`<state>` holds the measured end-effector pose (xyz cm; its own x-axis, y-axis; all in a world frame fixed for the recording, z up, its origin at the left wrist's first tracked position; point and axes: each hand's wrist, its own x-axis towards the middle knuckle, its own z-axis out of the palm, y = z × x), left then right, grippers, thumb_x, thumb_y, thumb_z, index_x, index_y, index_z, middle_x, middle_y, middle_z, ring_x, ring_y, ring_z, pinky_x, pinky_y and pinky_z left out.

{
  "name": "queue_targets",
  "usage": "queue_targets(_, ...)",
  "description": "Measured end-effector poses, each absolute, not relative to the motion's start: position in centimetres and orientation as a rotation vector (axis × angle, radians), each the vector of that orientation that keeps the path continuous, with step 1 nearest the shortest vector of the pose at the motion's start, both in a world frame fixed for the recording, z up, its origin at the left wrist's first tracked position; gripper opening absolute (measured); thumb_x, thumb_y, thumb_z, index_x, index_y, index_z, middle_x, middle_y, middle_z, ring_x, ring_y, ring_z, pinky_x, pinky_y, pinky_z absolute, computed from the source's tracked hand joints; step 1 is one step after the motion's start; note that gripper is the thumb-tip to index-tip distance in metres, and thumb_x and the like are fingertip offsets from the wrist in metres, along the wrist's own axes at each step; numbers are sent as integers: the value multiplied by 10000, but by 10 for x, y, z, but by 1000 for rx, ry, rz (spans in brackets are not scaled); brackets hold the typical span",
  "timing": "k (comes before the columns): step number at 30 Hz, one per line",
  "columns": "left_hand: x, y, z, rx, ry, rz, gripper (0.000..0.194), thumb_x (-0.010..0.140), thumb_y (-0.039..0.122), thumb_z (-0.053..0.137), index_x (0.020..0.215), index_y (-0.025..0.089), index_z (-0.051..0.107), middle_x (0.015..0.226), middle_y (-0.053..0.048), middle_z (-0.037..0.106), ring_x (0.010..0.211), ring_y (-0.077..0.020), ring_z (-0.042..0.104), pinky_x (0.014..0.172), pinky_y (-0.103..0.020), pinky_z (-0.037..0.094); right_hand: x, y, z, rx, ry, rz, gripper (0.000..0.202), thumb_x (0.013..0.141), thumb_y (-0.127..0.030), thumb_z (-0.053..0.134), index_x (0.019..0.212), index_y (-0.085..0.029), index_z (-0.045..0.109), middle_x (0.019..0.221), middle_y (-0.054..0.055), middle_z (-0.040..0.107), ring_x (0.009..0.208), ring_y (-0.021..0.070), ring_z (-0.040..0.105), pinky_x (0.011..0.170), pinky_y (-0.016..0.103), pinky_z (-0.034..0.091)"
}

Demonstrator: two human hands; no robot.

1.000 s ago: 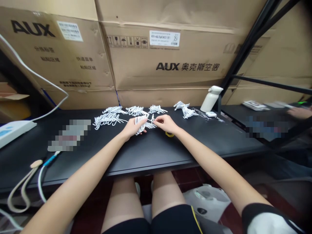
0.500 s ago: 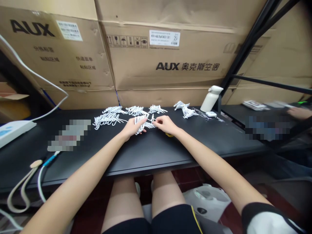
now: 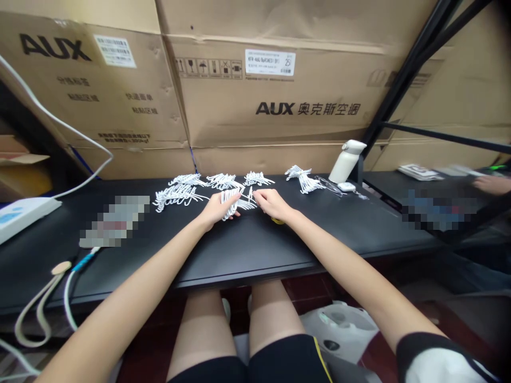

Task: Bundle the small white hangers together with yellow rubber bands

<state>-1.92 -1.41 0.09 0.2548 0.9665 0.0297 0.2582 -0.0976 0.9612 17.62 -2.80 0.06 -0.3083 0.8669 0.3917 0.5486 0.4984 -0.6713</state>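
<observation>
A bundle of white wire hooks [image 3: 230, 204] is gripped in my left hand [image 3: 214, 209], the thumb lying across its top. Straight ends of the wires stick out to the right. My right hand [image 3: 272, 203] is closed in a pinch beside those ends, on a white hook [image 3: 250, 193] whose held part is hidden by the fingers. Just behind my hands lie more piles of white hooks: one at the left [image 3: 175, 197], one in the middle [image 3: 221, 181] and one near the right hand [image 3: 257, 178]. Something yellow [image 3: 278, 220] shows under my right wrist.
A tied-looking hook bundle [image 3: 304, 178], glasses [image 3: 329, 186], a white case [image 3: 346, 187] and a white bottle [image 3: 344, 162] stand at right. At left are a blurred-out device [image 3: 115, 221] and a power strip [image 3: 26, 215]. Cardboard boxes [image 3: 279, 127] back the black table [image 3: 239, 255]. Another person's hand [image 3: 492, 184] is far right.
My right hand's fingers have shifted slightly and curled more at the wire ends. My left hand and its bundle have stayed put.
</observation>
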Motion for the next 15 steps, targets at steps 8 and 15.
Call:
queue_targets(8,-19,-15,1,1561,1169,929,344,776,474,642,853,142,598,634,-25,663,574,-173,664,446,-227,506,176,-29,2,-1183,-2045,625,253,865,-241,361,639,-184,457,530,-30,528,527,102,474,588,226,342)
queue_targets(15,-19,-16,1,1571,1168,927,342,778,478,638,848,145,598,616,-22,664,569,-173,659,451,-233,498,176,-29,1,-1176,-2069,647,233,847,-212,368,634,-183,456,524,-32,535,517,100,488,592,226,356)
